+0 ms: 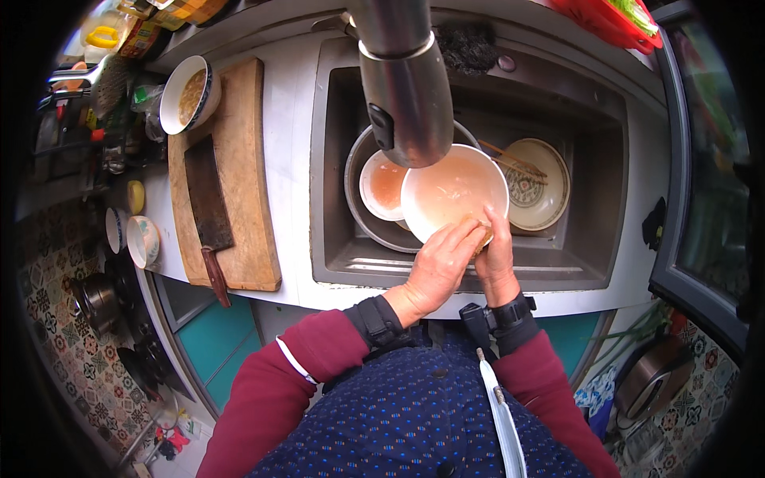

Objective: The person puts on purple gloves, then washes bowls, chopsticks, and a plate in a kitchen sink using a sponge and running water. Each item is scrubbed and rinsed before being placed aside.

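Observation:
Both hands are at the near rim of a white bowl [457, 179] of cloudy liquid, over the sink. My left hand [442, 260] presses a yellowish-brown piece, maybe a sponge, against the rim. My right hand [499, 254] grips the rim's right side, its fingertips close to that piece. A smaller bowl of reddish liquid [385, 185] sits in a metal basin [354, 209] to the left. On the right lies a patterned plate [553, 206] with chopsticks [520, 167] across it. The steel faucet [409, 89] hangs above and partly hides the white bowl and basin.
Left of the sink [588, 251], a cleaver [206, 191] lies on a wooden cutting board [245, 179], beside a bowl of food [197, 101]. Small bowls [143, 242] stand by the counter's left edge. A black scrubber [466, 48] lies behind the sink; a red basket [621, 30] is at upper right.

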